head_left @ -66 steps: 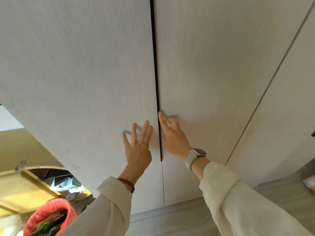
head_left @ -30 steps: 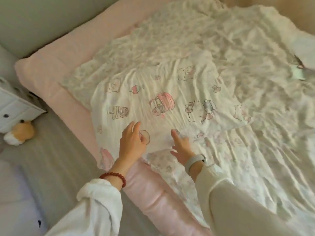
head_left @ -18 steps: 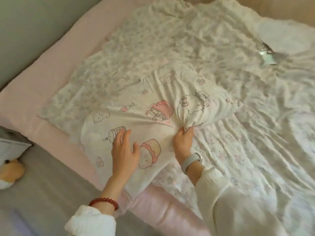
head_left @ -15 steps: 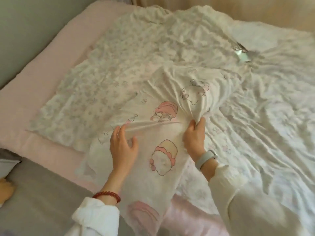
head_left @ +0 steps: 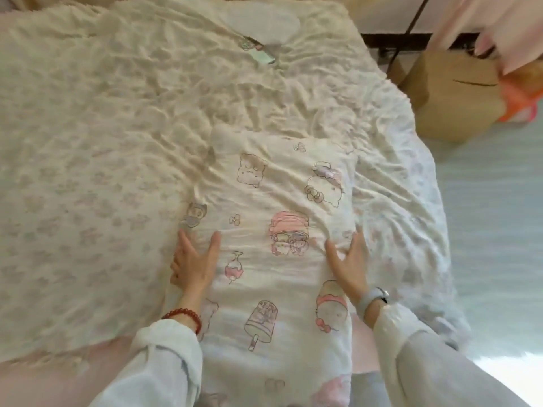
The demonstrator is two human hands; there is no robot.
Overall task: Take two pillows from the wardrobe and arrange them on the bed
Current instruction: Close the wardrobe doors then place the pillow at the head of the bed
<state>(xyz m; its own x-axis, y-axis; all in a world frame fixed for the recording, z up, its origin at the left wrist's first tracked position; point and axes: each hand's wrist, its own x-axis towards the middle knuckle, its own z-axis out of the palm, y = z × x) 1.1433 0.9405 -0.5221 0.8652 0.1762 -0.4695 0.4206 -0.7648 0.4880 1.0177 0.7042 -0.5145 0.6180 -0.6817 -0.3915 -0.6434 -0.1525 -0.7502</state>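
Observation:
A white pillow printed with pink cartoon figures lies flat on the bed, its long side running away from me and its near end hanging over the bed's edge. My left hand rests flat on the pillow's left edge with fingers spread. My right hand, with a watch on the wrist, rests flat on the right edge, fingers apart. Neither hand grips the fabric. Only this one pillow is in view; no wardrobe shows.
A wrinkled floral quilt covers the bed, over a pink mattress edge. A small pale-green object lies on the quilt at the far end. A brown cardboard box and an orange item stand on the floor at the right.
Half a second ago both hands gripped the pillow and lifted it bunched up. Now it lies spread flat, turned lengthwise, and both hands have let go and lie flat on its sides.

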